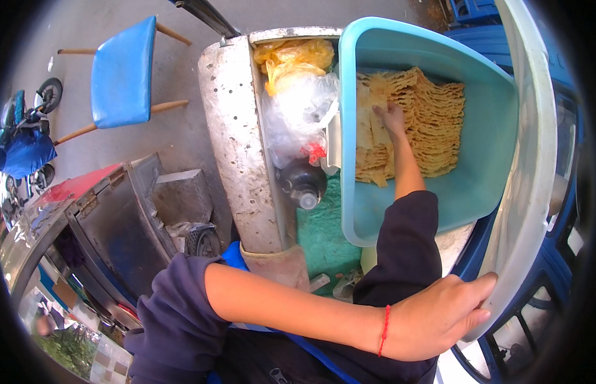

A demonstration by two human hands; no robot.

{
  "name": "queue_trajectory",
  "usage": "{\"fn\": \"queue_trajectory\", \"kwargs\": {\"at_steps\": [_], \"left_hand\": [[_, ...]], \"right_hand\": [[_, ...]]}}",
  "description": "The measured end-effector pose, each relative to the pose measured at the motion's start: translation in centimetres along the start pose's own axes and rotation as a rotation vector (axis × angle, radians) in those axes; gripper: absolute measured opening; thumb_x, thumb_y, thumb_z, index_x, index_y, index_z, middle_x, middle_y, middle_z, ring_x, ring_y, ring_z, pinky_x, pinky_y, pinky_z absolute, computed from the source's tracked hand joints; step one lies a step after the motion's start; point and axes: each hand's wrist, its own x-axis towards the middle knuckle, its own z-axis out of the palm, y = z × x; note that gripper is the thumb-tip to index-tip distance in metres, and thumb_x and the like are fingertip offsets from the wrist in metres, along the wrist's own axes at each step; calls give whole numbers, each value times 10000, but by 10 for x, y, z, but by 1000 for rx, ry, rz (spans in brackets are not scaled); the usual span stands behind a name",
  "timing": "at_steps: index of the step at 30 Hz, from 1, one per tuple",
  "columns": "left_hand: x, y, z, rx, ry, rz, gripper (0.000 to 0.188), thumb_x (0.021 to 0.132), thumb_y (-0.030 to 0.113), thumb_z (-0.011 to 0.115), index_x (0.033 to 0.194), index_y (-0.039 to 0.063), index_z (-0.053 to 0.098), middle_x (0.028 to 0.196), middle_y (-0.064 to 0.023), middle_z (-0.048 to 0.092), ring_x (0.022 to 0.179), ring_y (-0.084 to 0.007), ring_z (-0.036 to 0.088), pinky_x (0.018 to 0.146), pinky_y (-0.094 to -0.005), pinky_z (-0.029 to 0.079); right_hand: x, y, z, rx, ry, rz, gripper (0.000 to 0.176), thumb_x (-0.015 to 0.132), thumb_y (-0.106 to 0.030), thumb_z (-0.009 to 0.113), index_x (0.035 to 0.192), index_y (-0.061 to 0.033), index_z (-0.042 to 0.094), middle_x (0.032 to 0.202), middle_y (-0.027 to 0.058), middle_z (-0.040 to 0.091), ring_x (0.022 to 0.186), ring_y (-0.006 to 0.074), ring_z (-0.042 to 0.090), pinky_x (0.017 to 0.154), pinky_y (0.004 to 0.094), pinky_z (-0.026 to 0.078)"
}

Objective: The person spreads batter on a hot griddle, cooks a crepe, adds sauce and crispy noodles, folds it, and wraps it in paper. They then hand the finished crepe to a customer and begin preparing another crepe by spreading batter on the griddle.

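Note:
A turquoise plastic tub (490, 187) stands before me, with stacked rows of thin, wavy-edged yellowish sheets (434, 129) inside. My right hand (393, 117) reaches into it and touches the sheets on the left side of the stack; fingertips partly blend with them, so a hold cannot be told. Crossing over in front of my body, my left hand (437, 319), with a red cord bracelet (385, 331) at the wrist, pinches the rim of a translucent whitish plastic lid (528, 201). The lid stands tilted up along the tub's right side.
Left of the tub lie yellow and clear plastic bags (298, 105), a dark bottle (302, 185) and green sheeting (322, 225), beside a worn white metal ledge (240, 144). A blue chair (122, 72), a metal cabinet (120, 230) and parked motorbikes (26, 129) stand further left. Blue vehicles are at right.

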Motion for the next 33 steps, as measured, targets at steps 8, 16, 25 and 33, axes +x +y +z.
{"fn": "queue_trajectory", "kwargs": {"at_steps": [8,16,25,33], "left_hand": [[-1,-2,-1,26,17,3,167,837,46,490,828,-27,340,565,-240,456,610,-437,482,526,-444,366],[-3,0,-3,31,16,-18,154,834,35,487,825,-27,346,559,-244,458,607,-437,485,530,-445,371],[-4,-6,2,56,59,29,157,826,24,497,809,-29,350,557,-239,462,597,-430,495,517,-440,373],[-9,-3,2,61,74,22,149,850,66,484,825,-17,362,593,-223,467,606,-413,501,514,-423,375]], "right_hand": [[8,-3,8,-228,121,35,707,688,-460,698,1103,89,535,1022,228,597,894,313,599,747,390,469],[0,-18,-14,-258,280,-32,658,729,-449,676,1108,71,539,989,197,612,914,292,593,764,385,461],[-55,48,-94,-120,-85,522,331,796,-196,657,1016,39,575,900,114,627,742,195,593,620,345,461],[-61,62,-75,57,-79,463,291,737,-156,708,939,36,624,884,125,641,787,190,600,671,357,465]]}}
